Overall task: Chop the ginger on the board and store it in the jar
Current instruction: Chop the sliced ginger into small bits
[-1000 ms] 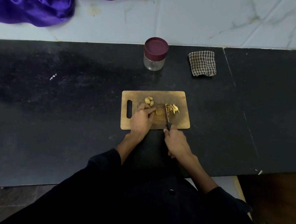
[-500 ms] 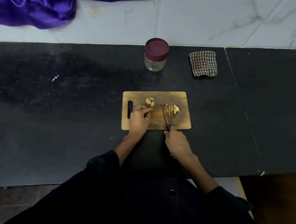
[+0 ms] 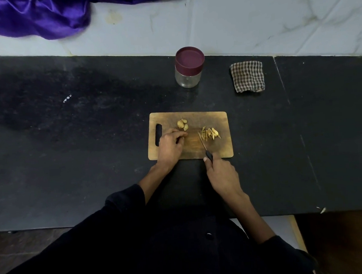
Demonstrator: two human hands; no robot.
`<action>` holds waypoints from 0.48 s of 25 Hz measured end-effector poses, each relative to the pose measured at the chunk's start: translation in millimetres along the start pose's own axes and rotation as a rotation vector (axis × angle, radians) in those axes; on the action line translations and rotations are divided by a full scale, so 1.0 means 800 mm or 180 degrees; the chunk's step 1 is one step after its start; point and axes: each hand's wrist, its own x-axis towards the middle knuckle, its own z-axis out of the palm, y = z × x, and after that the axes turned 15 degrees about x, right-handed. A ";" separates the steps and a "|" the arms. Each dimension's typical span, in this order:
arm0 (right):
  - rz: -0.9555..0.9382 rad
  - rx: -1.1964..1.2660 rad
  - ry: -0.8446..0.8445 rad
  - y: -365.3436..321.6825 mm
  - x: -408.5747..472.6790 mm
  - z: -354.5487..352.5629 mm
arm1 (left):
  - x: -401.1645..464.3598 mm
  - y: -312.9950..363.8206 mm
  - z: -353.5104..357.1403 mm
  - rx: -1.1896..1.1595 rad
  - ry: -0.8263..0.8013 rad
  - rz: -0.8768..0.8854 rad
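Two hands work the board. Right hand grips the knife; left hand, fingers curled, perhaps pinches ginger

No text, label, brand, number or sign could be read anywhere in the view.

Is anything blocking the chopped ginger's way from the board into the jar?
Yes: the maroon screw lid is on the clear glass jar, closing its mouth. The black countertop between the wooden chopping board and jar is bare.
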 end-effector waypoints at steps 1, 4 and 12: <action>-0.0045 -0.0023 0.0045 0.001 -0.002 -0.001 | -0.001 0.002 -0.002 -0.0004 -0.0030 0.0052; -0.0104 -0.0011 0.0146 0.005 -0.006 -0.002 | -0.008 0.007 -0.004 0.0222 -0.0049 0.0367; -0.0166 -0.0083 0.0425 0.006 -0.009 -0.007 | -0.006 0.034 0.000 0.1111 -0.0450 0.0747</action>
